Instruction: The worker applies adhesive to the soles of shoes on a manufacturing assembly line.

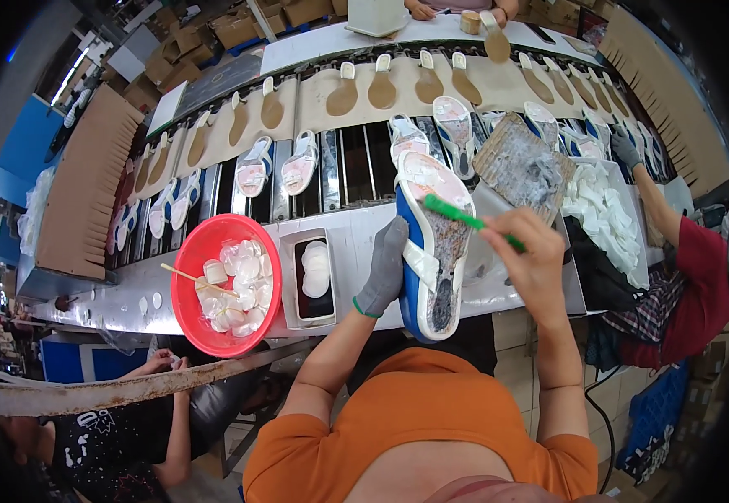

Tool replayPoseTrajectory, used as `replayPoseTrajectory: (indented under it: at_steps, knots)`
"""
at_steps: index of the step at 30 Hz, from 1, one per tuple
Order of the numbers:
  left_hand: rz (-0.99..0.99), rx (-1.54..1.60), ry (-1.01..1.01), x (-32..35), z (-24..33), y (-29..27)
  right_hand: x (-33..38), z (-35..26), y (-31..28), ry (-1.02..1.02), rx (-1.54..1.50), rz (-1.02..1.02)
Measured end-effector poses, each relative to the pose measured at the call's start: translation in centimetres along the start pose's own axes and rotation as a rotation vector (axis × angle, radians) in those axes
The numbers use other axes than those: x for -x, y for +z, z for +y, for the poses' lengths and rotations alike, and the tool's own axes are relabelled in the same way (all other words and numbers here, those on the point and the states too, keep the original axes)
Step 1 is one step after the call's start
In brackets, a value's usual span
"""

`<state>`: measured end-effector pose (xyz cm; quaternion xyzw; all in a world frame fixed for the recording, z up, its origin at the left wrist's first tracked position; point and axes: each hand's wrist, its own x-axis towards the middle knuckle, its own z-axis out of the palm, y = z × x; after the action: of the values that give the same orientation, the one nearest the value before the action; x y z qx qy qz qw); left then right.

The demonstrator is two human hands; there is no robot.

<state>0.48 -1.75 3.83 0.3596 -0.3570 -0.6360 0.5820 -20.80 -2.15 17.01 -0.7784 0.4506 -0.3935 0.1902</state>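
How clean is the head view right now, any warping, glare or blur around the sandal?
Head view: heavy fisheye bend, the conveyor arcs and the corners go black; lighting is even; sandal and both hands, left and right, are sharp; window glare far left.

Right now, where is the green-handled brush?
In the head view, right of centre: the right hand holds the green-handled brush over the upturned sandal, which the gloved left hand steadies.
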Motion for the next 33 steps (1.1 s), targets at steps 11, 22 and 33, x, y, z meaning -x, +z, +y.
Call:
replayPoseTrajectory:
  at_steps: [11,22,33]
  knots:
    - [-0.056,-0.029,-0.033,-0.1,-0.8,-2.1,-2.4,1.8,-0.3,-0.123,-0.166,-0.147]
    - [-0.074,0.061,-0.093,0.1,-1.1,-2.9,-3.2,4.9,1.4,-0.111,0.065,0.013]
    - [-0.138,-0.045,-0.143,0.0,-1.3,-4.0,-2.1,4.5,-1.2,-0.027,-0.095,-0.203]
